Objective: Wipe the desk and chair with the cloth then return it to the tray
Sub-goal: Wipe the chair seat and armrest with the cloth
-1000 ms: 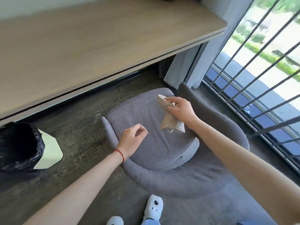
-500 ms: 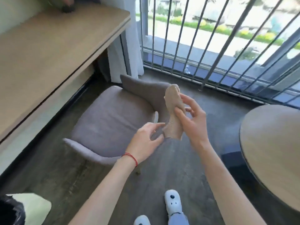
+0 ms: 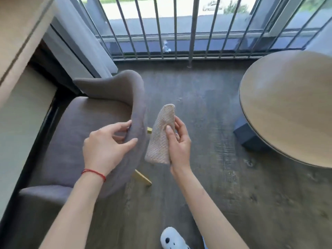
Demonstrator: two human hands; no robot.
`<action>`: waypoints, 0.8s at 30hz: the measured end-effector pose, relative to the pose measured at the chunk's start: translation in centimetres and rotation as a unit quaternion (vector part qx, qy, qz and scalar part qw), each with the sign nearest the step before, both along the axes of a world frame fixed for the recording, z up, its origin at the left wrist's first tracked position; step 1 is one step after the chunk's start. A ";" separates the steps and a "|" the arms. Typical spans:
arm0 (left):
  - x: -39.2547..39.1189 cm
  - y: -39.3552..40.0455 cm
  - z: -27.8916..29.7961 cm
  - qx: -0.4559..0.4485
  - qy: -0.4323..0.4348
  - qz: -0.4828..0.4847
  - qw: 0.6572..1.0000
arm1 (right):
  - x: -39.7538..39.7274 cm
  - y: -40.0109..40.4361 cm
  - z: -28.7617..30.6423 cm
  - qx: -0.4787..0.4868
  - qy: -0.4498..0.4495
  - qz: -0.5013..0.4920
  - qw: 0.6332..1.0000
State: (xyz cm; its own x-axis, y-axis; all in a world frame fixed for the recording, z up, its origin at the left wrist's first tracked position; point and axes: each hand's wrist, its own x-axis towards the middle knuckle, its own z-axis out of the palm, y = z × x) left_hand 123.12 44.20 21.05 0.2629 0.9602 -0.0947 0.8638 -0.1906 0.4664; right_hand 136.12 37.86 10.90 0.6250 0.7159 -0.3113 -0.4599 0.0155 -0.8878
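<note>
A beige textured cloth [image 3: 160,139] hangs folded in my right hand [image 3: 177,142], held upright over the dark floor just right of the chair. The grey upholstered chair [image 3: 86,126] stands at the left, its curved backrest rim running down the middle of the view. My left hand [image 3: 106,148], with a red string at the wrist, rests its fingers and thumb around that backrest rim. The wooden desk [image 3: 19,29] shows only as a corner at the upper left. No tray is in view.
A round wooden table [image 3: 291,106] on a dark blue base [image 3: 248,135] fills the right side. A barred window [image 3: 179,27] and a pale curtain [image 3: 84,42] lie ahead. The chair's gold leg [image 3: 142,177] sticks out. My white shoe [image 3: 173,239] is at the bottom.
My view has swung right from the desk toward the window and round table. My right hand lifted the cloth off the seat; my left hand moved from the cloth onto the backrest rim.
</note>
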 end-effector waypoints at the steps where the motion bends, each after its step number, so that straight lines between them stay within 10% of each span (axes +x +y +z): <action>1: 0.1 -0.1 -0.1 -0.002 0.003 0.003 1.000 | -0.5 -0.1 -0.4 -0.005 -0.001 -0.001 1.000; 24: 1.0 -0.7 -0.2 0.039 0.037 0.020 0.998 | 1.3 4.4 1.7 0.075 -0.245 0.130 0.958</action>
